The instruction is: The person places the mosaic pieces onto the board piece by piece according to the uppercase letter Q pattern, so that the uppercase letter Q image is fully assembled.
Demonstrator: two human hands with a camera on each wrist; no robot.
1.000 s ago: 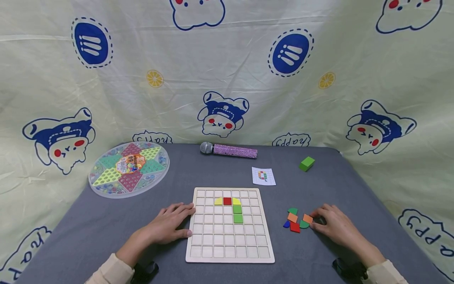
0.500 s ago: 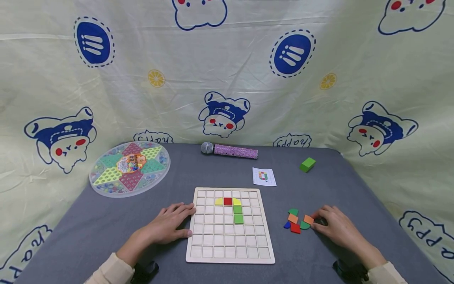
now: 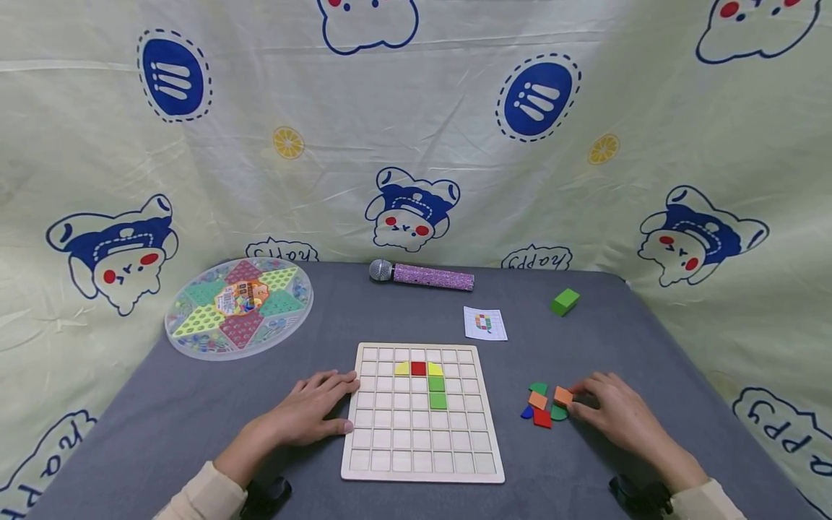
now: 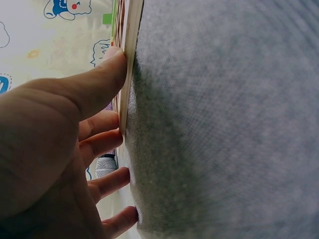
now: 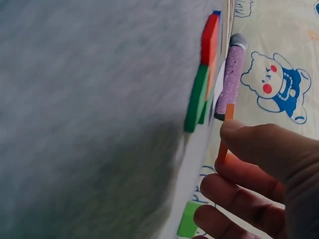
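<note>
Orange tile (image 3: 562,396), right hand (image 3: 616,412) pinching; left (image 3: 305,410) touching board (image 3: 420,439)

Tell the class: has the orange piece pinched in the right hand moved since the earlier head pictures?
Yes, slightly: in the head view, the orange piece in the right hand has shifted up the picture, toward the green block.

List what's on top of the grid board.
On the board: two yellow tiles, one red tile, two green tiles. Whatever lies beneath them is covered and can't be seen.
</note>
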